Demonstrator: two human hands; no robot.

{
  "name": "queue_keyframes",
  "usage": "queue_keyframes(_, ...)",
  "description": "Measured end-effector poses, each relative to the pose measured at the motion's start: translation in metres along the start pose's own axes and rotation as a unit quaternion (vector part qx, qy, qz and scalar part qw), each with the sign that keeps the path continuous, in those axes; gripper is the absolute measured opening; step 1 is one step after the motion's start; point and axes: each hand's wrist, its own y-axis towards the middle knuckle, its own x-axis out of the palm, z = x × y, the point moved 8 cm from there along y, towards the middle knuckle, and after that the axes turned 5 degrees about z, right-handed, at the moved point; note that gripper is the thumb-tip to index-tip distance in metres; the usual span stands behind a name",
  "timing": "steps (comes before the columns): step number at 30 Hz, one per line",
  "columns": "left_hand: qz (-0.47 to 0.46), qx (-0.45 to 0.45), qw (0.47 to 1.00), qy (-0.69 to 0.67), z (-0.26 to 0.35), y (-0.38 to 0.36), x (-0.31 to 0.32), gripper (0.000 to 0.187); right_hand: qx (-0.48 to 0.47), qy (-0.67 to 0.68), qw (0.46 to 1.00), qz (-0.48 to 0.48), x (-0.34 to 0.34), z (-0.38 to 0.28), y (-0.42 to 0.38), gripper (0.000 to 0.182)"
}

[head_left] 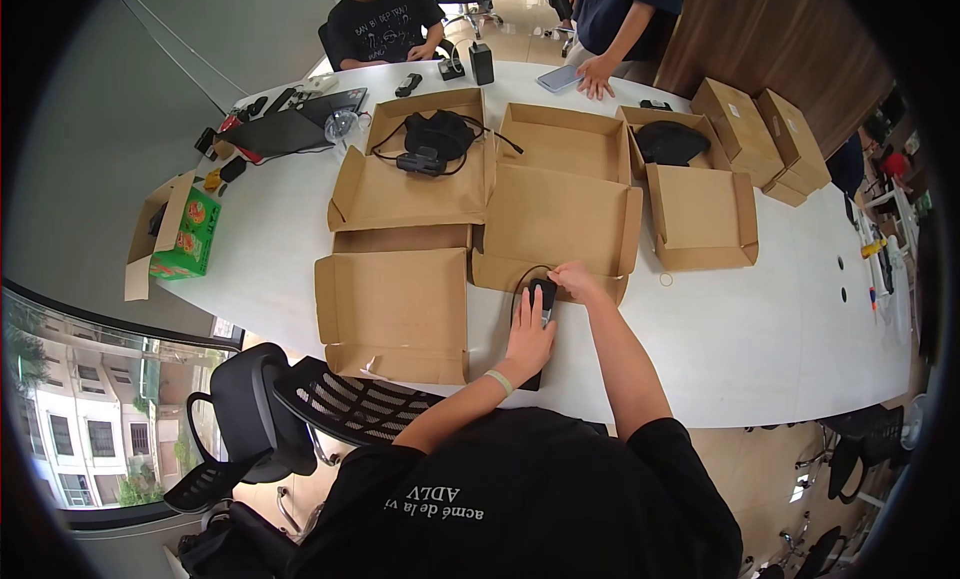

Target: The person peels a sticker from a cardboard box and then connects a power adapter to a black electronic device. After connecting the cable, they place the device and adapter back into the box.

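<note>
A black, box-shaped device (544, 292) with a lighter lower section lies on the white table in front of me. My left hand (530, 341) rests over it, fingers laid along its top and side, holding it against the table. At the device's upper end, my right hand (574, 281) is closed in a pinch at the end of a thin black cable (523, 279). The cable loops up from the device's left side. What sits between the right fingertips is mostly hidden. An open cardboard box (560, 219) stands just beyond both hands.
More open boxes surround this spot: one lower left (395, 309), one with a black headset-like device (438, 137), one at right (703, 214). Closed boxes (740, 129) stand back right. A laptop (290, 124) and green carton (190, 234) are left. Two people are across the table.
</note>
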Motion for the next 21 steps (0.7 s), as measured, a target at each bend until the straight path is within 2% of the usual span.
queue_keyframes(3,-0.009,-0.001,1.000,0.001,-0.001,-0.001,0.004,0.014,0.015,0.010,1.000,-0.001,0.000,0.004,-0.002,0.017)
queue_keyframes(6,-0.008,0.004,1.000,0.005,-0.001,-0.004,0.005,0.017,0.014,0.092,0.996,-0.003,0.006,0.018,-0.010,0.023)
queue_keyframes(8,-0.001,0.016,1.000,-0.016,0.000,-0.005,-0.002,0.031,-0.013,0.203,0.977,0.069,0.003,0.029,-0.023,0.031)
queue_keyframes(9,0.003,0.016,1.000,-0.016,-0.001,-0.004,-0.004,0.031,-0.017,0.200,0.977,0.070,0.004,0.035,-0.031,0.031)
queue_keyframes(11,0.032,-0.003,0.991,-0.131,-0.008,-0.006,-0.012,0.047,-0.012,0.261,0.960,0.098,0.004,0.051,-0.050,0.035)
queue_keyframes(12,0.036,-0.004,0.991,-0.130,-0.012,-0.007,-0.013,0.047,-0.012,0.239,0.966,0.100,0.003,0.057,-0.061,0.035)
queue_keyframes(13,0.044,-0.043,0.979,-0.193,-0.021,-0.009,-0.014,0.048,-0.011,0.217,0.971,0.102,0.002,0.066,-0.070,0.036)
queue_keyframes(14,0.052,-0.082,0.962,-0.254,-0.030,-0.011,-0.014,0.050,-0.048,0.188,0.975,0.107,0.003,0.069,-0.079,0.035)
queue_keyframes(16,0.094,-0.086,0.964,-0.232,-0.031,-0.021,-0.027,0.050,-0.087,0.143,0.981,0.100,0.010,0.078,-0.096,0.034)
queue_keyframes(18,0.129,-0.174,0.963,-0.161,-0.044,-0.036,-0.034,0.053,-0.107,0.107,0.986,0.069,0.024,0.085,-0.113,0.031)
queue_keyframes(19,0.120,-0.191,0.967,-0.115,-0.048,-0.042,-0.030,0.065,-0.123,0.087,0.987,0.049,0.032,0.091,-0.119,0.030)
queue_keyframes(20,0.122,-0.194,0.966,-0.116,-0.048,-0.047,-0.026,0.065,-0.142,0.092,0.985,0.026,0.042,0.094,-0.122,0.045)
queue_keyframes(21,0.065,-0.263,0.955,-0.124,-0.055,-0.052,-0.015,0.072,-0.135,0.045,0.990,0.009,0.046,0.091,-0.130,0.047)
